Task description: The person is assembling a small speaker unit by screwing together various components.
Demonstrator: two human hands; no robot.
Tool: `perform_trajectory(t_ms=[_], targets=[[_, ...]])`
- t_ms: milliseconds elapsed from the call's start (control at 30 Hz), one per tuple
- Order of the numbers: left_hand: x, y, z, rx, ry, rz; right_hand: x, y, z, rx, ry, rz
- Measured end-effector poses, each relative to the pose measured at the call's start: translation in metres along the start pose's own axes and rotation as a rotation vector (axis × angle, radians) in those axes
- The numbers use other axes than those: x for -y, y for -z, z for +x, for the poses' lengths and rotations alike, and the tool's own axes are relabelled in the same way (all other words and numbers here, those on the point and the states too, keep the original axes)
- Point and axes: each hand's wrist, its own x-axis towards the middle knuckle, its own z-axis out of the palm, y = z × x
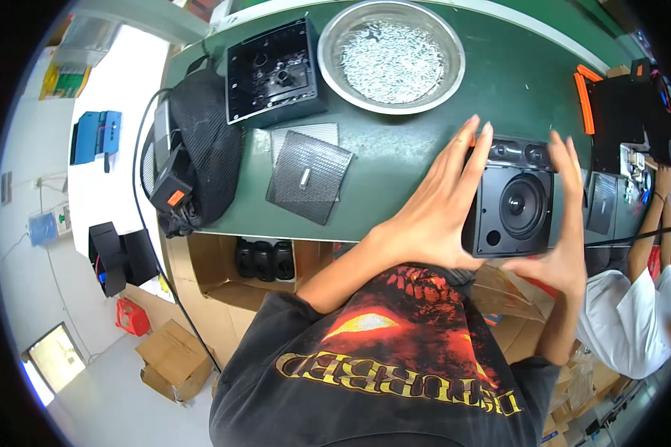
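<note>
A black box speaker (516,205) stands in front of me at the table's near edge, its round cone facing up toward me. My left hand (432,205) lies along its left side, with long fingers reaching past its far corner and the thumb at its near edge. My right hand (566,238) is on the opposite side, fingers stretched along it and thumb near the front corner. Between them the two hands clasp the speaker. At its far end is a dark strip with round lenses or drivers (518,153). Parts of its sides are hidden by my fingers.
On the green table are a steel bowl (443,78) of small silvery pieces, an open black housing (272,104), dark mesh panels (309,175) and a black bag (209,149). A cardboard box (209,261) of black parts sits below. Another person (630,320) works at right.
</note>
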Motion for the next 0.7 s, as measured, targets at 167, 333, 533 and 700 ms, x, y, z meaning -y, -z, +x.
perform_trajectory(t_ms=[167, 333, 533, 700], targets=[[0.005, 0.001, 0.0, 0.014, 0.009, 0.055, 0.015, 0.018, 0.036, 0.417, 0.163, -0.367], [0.009, -0.003, -0.003, -0.042, 0.046, 0.022, 0.005, 0.028, 0.053, 0.423, 0.15, -0.03], [0.011, -0.003, -0.004, -0.004, 0.032, 0.078, -0.028, 0.039, 0.041, 0.093, 0.038, 0.37], [0.01, 0.0, -0.011, -0.036, 0.058, 0.068, -0.057, -0.007, 0.013, -0.307, -0.078, 0.961]])
